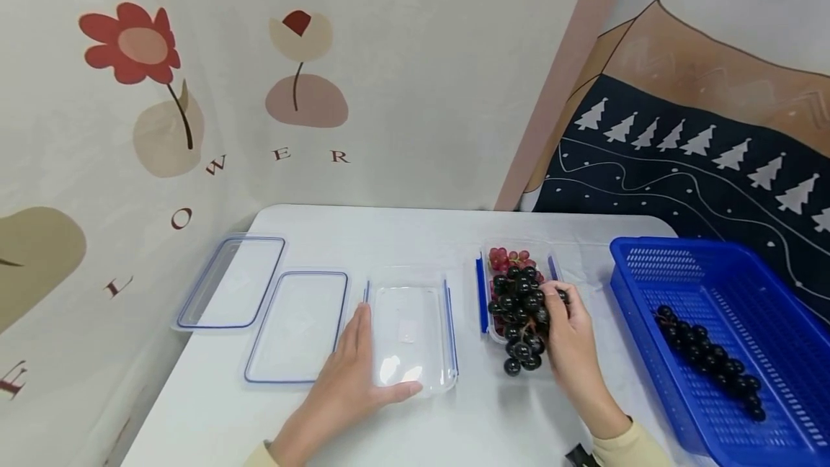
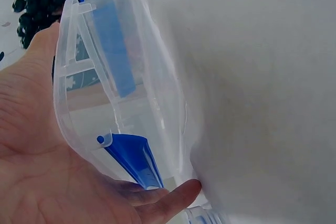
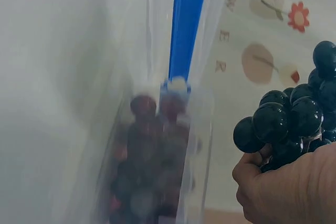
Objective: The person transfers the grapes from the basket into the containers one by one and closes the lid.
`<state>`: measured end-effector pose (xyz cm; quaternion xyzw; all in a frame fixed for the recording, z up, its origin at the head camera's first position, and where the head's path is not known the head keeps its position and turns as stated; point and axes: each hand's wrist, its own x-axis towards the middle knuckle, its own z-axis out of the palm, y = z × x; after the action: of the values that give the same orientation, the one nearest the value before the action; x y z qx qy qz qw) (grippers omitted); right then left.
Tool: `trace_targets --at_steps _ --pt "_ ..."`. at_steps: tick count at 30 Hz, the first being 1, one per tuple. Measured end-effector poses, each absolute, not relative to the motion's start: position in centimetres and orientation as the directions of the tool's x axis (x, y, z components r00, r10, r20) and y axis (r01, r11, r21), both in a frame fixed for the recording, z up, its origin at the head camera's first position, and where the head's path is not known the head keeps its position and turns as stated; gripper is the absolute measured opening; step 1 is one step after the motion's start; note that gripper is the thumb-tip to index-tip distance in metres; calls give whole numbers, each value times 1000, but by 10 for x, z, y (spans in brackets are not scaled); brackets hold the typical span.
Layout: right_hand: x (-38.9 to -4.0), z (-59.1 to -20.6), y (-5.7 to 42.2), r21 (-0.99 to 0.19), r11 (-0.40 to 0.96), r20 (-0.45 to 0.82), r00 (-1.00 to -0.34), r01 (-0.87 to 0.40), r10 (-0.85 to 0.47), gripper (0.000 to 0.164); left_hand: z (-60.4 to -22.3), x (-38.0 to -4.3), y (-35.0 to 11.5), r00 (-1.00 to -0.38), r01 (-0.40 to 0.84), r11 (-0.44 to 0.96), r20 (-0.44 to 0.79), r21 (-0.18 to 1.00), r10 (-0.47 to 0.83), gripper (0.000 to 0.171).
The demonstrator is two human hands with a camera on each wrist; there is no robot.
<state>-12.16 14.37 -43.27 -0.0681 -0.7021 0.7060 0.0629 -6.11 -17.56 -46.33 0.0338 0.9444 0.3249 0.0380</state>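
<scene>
Clearly, the right hand [image 1: 573, 341] has a firm grip, fingers and thumb curled in on a bunch of black grapes [image 1: 517, 308]. That bunch is raised over a clear box [image 1: 483, 301] with blue side flaps, where red grapes [image 1: 512, 258] show at the far end. The left hand [image 1: 350, 359] has a loose grip — fingers nearly straight along the left side of a second box [image 1: 408, 341], thumb stretched across its near edge. Beside that hand, a flat lid [image 1: 298, 326] with a blue rim lies on the white bench [image 1: 389, 229]; another blue-rimmed piece [image 1: 233, 283] overhangs the left edge. To the right — well apart from the boxes — a blue basket [image 1: 648, 359] holds more black grapes [image 1: 710, 359].
</scene>
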Motion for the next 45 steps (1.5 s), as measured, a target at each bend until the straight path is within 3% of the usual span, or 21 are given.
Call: trace_targets --at_steps 17,30,45 --pt "-123 -446 69 -998 26 51 -999 -50 12 38 -463 -62 -177 -994 50 774 -44 631 100 155" --pt "-127 -446 26 -997 38 64 -992 -69 -108 29 -463 -59 -182 -993 79 740 -13 668 118 155" --pt "-134 -457 -7 -993 117 -36 -978 12 -204 24 -464 -59 -184 -991 98 719 -1 688 136 153"
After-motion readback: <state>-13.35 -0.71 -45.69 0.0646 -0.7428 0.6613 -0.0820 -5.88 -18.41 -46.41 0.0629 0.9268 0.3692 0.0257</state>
